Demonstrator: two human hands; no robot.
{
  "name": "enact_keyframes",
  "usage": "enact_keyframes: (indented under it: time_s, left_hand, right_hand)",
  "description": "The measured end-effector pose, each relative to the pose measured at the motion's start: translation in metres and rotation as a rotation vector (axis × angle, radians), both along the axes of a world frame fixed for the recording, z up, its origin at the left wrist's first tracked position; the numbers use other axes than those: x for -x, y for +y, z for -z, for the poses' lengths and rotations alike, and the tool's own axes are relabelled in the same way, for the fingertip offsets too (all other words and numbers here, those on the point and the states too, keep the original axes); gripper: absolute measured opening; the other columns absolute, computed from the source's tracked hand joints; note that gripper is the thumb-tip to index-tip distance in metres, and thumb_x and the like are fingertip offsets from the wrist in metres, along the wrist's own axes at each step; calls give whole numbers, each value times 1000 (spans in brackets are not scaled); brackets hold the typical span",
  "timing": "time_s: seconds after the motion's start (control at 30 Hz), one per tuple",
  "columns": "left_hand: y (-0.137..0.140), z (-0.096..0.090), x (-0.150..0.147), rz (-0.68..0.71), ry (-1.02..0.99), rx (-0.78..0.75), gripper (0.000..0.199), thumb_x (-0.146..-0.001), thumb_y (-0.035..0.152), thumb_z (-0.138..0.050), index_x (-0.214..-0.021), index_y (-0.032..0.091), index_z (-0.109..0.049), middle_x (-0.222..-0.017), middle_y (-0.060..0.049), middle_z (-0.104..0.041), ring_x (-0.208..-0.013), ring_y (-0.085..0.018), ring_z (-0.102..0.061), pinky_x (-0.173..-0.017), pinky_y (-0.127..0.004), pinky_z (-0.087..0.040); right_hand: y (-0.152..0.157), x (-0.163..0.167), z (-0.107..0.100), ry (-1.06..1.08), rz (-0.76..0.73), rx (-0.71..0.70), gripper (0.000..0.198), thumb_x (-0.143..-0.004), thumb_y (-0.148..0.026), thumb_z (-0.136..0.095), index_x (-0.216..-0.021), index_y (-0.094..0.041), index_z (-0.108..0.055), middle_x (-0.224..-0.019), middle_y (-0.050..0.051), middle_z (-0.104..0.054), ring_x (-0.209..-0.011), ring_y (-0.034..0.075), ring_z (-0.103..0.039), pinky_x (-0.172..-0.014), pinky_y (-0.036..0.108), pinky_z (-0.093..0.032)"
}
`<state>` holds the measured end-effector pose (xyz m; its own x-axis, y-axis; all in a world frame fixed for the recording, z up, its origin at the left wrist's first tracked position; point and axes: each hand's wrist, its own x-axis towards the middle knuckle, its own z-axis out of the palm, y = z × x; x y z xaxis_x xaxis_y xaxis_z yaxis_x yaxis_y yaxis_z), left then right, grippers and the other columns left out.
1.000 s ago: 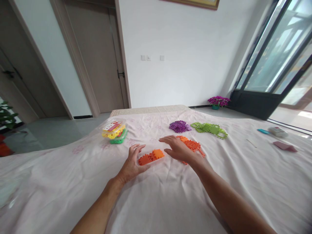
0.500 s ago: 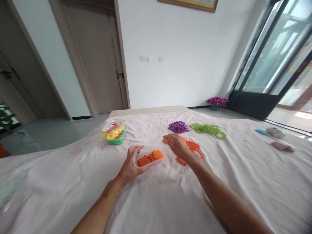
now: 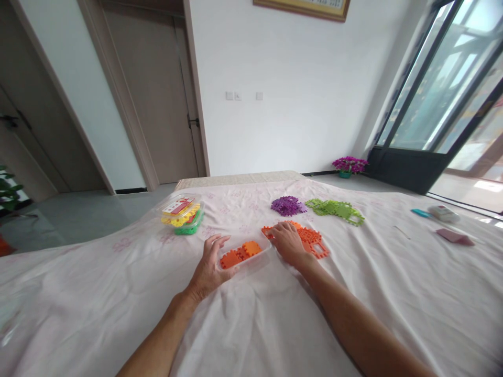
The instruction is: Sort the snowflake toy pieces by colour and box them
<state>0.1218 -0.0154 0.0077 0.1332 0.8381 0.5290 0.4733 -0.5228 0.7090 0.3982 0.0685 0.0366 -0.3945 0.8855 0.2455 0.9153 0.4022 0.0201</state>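
My left hand wraps round the left end of a clear plastic box, thumb on the near side and fingers at the far side. Inside the box lie orange interlocking pieces with notched edges, stacked flat. To the right, my right hand reaches down onto a loose pile of orange interlocking pieces. Its fingers are bent and close together over the pile's left part, with the fingertips partly hidden among the pieces.
Beyond the orange pile lie purple pieces and light green pieces. Stacked clear boxes with yellow and green pieces stand at the left. A pink folded item and a blue item lie at the right on the pale cloth.
My right hand has lowered onto the orange pile and drawn slightly nearer, its fingers now bent. My left hand stays at the box.
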Motion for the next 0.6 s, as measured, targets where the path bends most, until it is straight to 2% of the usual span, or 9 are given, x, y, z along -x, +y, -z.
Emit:
enact_keyframes:
  time_s: [0.1,0.2,0.33,0.4,0.5,0.6]
  left_hand:
    - [0,0,0,4,-1,2,71,-74,36,-77,-138,26,-46,-139,-13,-37,-123,-28,-51,-107,-52,-47]
    - [0,0,1,3,-5,1,70,-74,36,-77,-137,26,-47,-140,-13,-37,-122,-28,-52,-108,-53,-46]
    - [-1,-1,2,19,-2,-15,70,-75,33,-76,-137,27,-46,-139,-12,-38,-123,-28,-51,-109,-53,-45]
    - [-2,-2,3,24,1,-25,70,-75,33,-77,-137,27,-46,-140,-11,-38,-124,-28,-51,-108,-52,-46]
    - [-2,-2,3,25,3,-35,71,-74,33,-77,-138,27,-46,-139,-11,-39,-126,-28,-50,-109,-52,-46]
    - [-1,-2,3,25,2,-36,71,-74,34,-77,-138,27,-46,-139,-12,-39,-125,-29,-50,-109,-53,-46]
  right_hand:
    - [-1,3,-3,-28,-27,-24,22,-96,-20,-48,-103,-18,-69,-108,13,-70,-108,25,-55,-102,36,-32]
    - [-4,6,-10,2,-12,-36,25,-99,-20,-43,-103,-16,-68,-102,13,-71,-102,24,-58,-98,34,-34]
    - [-9,7,-22,118,100,69,34,-103,-24,-34,-100,-18,-67,-94,10,-72,-91,21,-63,-80,28,-38]
    - [-11,6,-25,133,123,104,37,-103,-25,-33,-96,-18,-68,-92,9,-73,-89,20,-64,-76,27,-38]
    - [-12,4,-23,115,64,87,36,-102,-29,-38,-96,-18,-71,-98,11,-73,-97,21,-63,-83,28,-39]
    - [-14,3,-21,104,-38,100,26,-97,-32,-51,-105,-20,-72,-108,10,-72,-111,24,-59,-93,30,-38]
